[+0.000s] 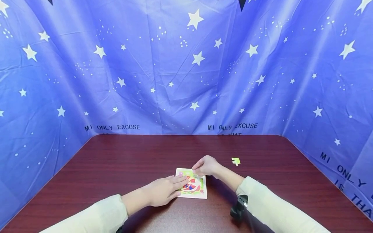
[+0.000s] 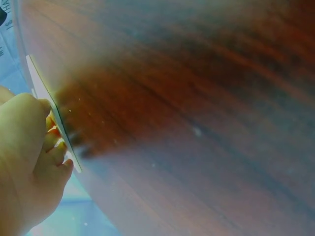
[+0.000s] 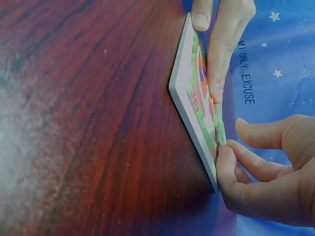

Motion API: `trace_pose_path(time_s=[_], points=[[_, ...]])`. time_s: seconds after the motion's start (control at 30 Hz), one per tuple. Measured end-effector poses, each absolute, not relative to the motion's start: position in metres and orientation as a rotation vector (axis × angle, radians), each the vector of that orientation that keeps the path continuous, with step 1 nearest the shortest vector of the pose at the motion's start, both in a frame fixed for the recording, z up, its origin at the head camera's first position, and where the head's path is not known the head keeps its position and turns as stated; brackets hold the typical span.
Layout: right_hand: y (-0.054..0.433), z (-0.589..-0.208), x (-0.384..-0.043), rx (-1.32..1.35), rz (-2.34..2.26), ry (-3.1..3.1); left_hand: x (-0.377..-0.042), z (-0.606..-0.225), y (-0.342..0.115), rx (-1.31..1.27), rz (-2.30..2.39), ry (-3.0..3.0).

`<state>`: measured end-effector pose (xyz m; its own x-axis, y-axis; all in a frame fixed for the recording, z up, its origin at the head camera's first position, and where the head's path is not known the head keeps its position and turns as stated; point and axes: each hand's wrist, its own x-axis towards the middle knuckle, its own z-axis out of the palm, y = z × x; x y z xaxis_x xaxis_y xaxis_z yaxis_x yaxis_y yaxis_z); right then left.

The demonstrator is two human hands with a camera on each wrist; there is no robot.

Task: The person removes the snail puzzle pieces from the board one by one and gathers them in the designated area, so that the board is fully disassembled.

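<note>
A square jigsaw puzzle board (image 1: 192, 196) with a pale border and a colourful picture lies on the table. My left hand (image 1: 164, 191) rests on its left part, fingers stretched over the picture; the right wrist view shows these fingers (image 3: 224, 54) from the side. At the far right corner my right hand (image 1: 207, 165) bends its fingers down to the board. Its fingertips pinch a green puzzle piece (image 3: 221, 130), slightly raised from the picture. In the left wrist view the board (image 2: 40, 83) shows edge-on beside the left hand (image 2: 29, 157).
One loose yellow-green puzzle piece (image 1: 236, 161) lies on the dark red wooden table (image 1: 131, 155), beyond the right forearm. A blue curtain with white stars (image 1: 186, 71) hangs behind the table and along both sides. A black device (image 1: 239, 207) sits at the right wrist.
</note>
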<state>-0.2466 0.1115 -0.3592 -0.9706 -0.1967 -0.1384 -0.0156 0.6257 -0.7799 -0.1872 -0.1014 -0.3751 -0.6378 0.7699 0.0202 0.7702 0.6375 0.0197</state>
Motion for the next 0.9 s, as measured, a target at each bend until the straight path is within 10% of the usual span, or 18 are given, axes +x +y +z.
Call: trace_pose_path(time_s=[0.9], points=[[0.122,-0.361,-0.262,-0.139,-1.433,2.446,-0.189,-0.375,-0.103,-1.360,0.003,-2.803]])
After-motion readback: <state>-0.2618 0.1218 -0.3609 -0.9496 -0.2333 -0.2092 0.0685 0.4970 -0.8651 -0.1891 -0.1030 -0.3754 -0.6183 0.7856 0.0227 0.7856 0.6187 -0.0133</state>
